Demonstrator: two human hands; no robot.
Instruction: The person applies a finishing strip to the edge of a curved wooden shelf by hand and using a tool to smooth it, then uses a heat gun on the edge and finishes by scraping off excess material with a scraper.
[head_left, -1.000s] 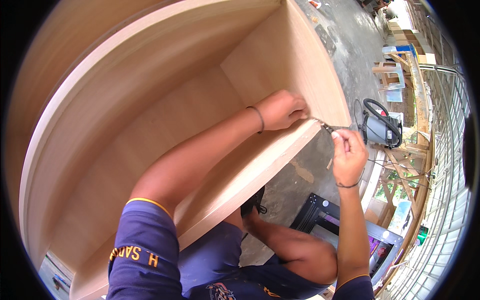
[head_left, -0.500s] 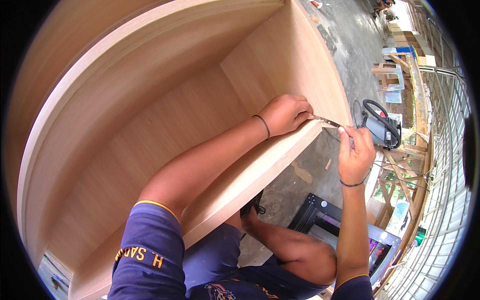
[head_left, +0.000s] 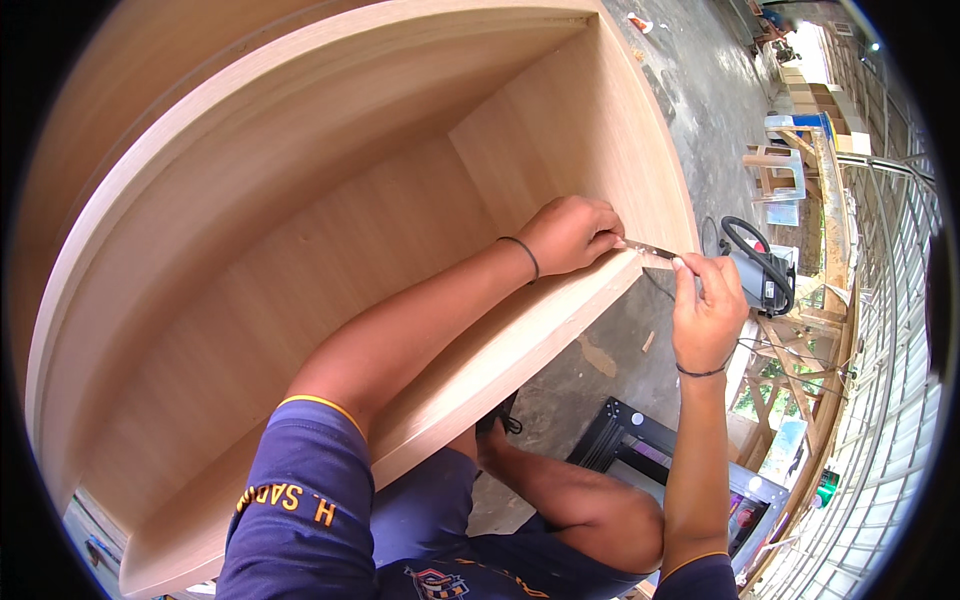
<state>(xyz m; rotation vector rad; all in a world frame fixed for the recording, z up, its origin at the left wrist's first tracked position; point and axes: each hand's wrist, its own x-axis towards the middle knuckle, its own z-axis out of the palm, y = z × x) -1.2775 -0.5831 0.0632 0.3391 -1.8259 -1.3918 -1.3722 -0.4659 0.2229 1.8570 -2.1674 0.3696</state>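
A thin dark blade-like strip [head_left: 652, 248] stretches between my two hands at the front corner of a pale wooden cabinet [head_left: 540, 335]. My left hand [head_left: 572, 235] reaches over the cabinet's near board, its fingertips pinching the strip's left end against the inner corner. Outside the corner, my right hand [head_left: 710, 310] grips the other end between thumb and fingers. Small pale shavings or crumbs lie by the strip on the board's edge. The strip's exact kind is too small to tell, and its ends are hidden by my fingers.
Beyond my right hand stands a grey vacuum-like machine [head_left: 765, 275] with a black hose. A black-framed case [head_left: 620, 435] lies on the concrete floor [head_left: 690, 140] beside my bent knee. Plastic stools [head_left: 780, 172] and timber framing line the right side.
The whole view has shifted slightly. Both hands keep hold of the strip at the corner, with only a very small movement.
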